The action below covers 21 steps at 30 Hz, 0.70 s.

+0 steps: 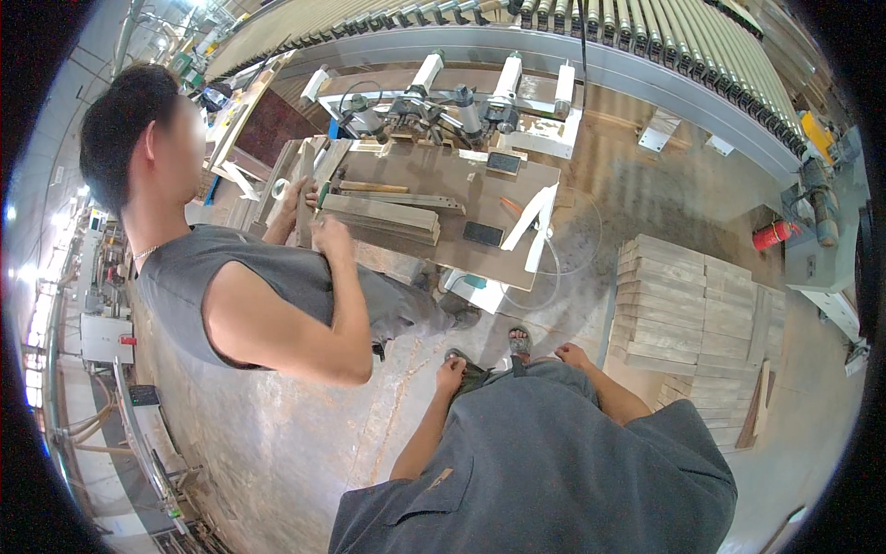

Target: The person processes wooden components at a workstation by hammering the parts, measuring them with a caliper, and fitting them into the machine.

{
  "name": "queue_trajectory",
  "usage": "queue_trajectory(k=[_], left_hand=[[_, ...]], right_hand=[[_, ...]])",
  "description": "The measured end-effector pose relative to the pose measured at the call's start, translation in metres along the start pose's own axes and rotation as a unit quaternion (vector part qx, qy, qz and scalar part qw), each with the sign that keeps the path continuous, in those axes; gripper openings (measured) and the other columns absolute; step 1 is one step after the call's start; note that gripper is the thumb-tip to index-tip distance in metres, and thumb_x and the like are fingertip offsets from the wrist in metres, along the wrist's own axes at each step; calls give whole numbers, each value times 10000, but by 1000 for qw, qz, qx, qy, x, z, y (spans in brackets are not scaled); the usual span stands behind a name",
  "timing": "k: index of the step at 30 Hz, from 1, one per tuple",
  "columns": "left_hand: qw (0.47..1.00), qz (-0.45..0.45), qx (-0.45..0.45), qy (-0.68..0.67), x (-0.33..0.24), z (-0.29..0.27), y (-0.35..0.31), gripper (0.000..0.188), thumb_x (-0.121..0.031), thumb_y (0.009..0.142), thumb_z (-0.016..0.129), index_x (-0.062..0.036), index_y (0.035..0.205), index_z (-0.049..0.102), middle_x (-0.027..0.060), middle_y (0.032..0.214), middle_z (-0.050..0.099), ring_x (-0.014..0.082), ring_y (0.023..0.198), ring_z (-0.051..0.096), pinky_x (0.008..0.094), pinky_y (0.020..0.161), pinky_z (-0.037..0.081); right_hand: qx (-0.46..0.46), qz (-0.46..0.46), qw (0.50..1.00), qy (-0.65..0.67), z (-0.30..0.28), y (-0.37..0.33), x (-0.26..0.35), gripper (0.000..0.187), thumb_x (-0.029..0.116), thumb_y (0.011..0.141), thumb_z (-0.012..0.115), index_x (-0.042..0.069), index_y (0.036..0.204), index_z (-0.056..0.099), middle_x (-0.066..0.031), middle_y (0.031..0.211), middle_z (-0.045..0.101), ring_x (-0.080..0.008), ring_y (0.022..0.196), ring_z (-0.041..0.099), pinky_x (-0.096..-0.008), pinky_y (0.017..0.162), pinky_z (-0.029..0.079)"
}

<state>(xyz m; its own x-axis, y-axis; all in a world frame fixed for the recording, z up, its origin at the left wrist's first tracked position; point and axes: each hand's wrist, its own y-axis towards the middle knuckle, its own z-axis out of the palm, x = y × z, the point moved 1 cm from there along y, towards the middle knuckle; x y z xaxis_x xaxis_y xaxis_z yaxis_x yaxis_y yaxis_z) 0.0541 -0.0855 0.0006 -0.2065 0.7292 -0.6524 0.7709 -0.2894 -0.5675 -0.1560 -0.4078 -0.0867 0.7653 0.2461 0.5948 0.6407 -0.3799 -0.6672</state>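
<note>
My left hand hangs low beside my thigh, its fingers curled closed against the dark cloth of my clothes. Whatever it may hold is hidden. On the other side, my right hand rests at my hip with the fingers drawn together; nothing can be made out in it. To my left a co-worker stands at the work table, gripping a green-handled tool against a wooden strip. Several wooden strips and a wooden-handled tool lie on that table.
Stacked wooden boards stand on the floor to my right. A machine with clamps and a long roller bed runs along the back. A red fire extinguisher is at far right. A thin hose loops by the table's corner.
</note>
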Motion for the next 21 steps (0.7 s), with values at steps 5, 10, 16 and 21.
queue_trajectory(k=[5,10,16,21], left_hand=[[1000,4,3,1,7,1,5,304,-362,833,562,-91,928,658,50,721,656,168,667,625,305,659,478],[1000,-2,-5,1,10,0,6,306,-363,830,564,-90,931,656,45,720,657,169,669,626,307,661,479],[1000,19,-3,14,7,1,7,346,-331,861,566,-7,965,625,47,699,630,129,614,583,265,600,462],[1000,1,-6,0,6,1,8,329,-373,833,569,-70,936,646,49,714,655,170,662,623,309,648,479]], right_hand=[[0,8,1000,8,1,1,-2,440,406,790,577,38,1026,624,-163,983,643,-285,927,608,-351,811,470],[7,30,999,21,-1,-2,7,441,402,790,582,36,1032,619,-160,987,642,-280,936,604,-347,817,468],[3,27,999,19,-5,-5,11,447,406,789,589,34,1036,617,-162,993,640,-278,947,601,-343,826,465],[5,22,999,30,-6,-6,11,432,400,788,593,41,1027,621,-156,978,643,-274,932,603,-346,815,467]])
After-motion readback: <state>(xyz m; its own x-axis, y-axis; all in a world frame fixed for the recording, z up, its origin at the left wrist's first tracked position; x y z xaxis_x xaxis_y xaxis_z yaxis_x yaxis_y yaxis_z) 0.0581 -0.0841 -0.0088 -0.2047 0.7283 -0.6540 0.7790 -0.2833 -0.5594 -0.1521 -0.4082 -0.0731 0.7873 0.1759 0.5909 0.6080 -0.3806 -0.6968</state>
